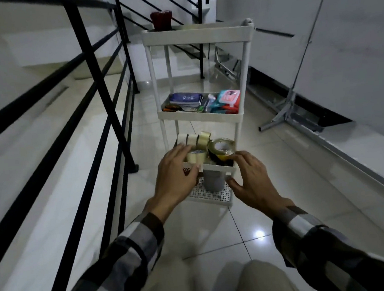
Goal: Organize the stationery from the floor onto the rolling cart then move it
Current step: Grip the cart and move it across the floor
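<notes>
Left hand (177, 170), fingers spread and nearly straight, rests over the left front corner of the third shelf (219, 167) of the white rolling cart (198, 32); fingertips lie against a clear tape roll (195, 156). It grips nothing that I can make out. Right hand (251, 177) reaches to the shelf's right front corner, fingers loosely bent, index tip beside a large tape roll (222, 150) tilted on the heap, thumb below the shelf edge; no firm grasp visible. Both forearms in plaid sleeves (130, 249) extend forward from low down, knees in beige trousers (255, 281) beneath.

More tape rolls (192, 139) stand at the back of that shelf. Grey cup (213, 181) on the perforated bottom shelf (211, 196). Second shelf holds a blue booklet (186, 99) and pink-and-teal packets (226, 101). Red pot (161, 20) on top tier.

Cart stands on glossy white floor tiles (260, 221). Black stair railing (98, 79) to the left, grey wall and a folded metal stand (286, 109) to the right.
</notes>
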`<state>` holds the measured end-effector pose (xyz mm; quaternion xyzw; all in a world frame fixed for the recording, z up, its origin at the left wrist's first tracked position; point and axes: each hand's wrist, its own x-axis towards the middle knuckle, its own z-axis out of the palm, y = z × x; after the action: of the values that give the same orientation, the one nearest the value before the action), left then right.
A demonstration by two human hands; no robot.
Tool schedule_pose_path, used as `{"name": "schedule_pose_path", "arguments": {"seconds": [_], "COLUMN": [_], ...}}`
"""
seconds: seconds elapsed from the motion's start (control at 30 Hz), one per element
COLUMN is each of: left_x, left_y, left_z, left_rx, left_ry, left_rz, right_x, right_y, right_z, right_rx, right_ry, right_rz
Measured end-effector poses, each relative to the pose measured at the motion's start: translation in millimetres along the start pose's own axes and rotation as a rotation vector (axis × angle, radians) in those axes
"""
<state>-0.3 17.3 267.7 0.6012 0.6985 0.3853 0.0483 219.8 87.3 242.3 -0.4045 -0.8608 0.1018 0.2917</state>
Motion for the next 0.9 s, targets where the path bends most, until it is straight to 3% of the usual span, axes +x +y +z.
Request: {"name": "schedule_pose_path", "arguments": {"seconds": [0.23,0.37,0.53,0.63,0.7,0.9], "left_x": [-27,-44,-23,-6,-2,-7], "left_y": [-9,1,76,127,157,244], "left_z": [16,1,-77,-132,-163,-251], "left_rx": [-0.007,-0.084,-0.145,-0.111,-0.108,-0.162], "left_ry": [-0.018,-0.005,0.049,0.083,0.06,-0.032], "left_rz": [-0.086,-0.161,-0.192,-0.173,-0.194,-0.374], "right_x": [-22,-37,-23,0,10,19], "right_y": [22,6,-53,-92,-117,-174], "right_z": [23,16,-74,-146,-190,-306], "right_rx": [0.018,-0.122,-0.12,-0.098,-0.079,-0.041], "right_ry": [0.007,-0.105,-0.132,-0.05,0.007,-0.038], "right_rz": [0.058,0.105,0.137,0.172,0.202,0.293]}}
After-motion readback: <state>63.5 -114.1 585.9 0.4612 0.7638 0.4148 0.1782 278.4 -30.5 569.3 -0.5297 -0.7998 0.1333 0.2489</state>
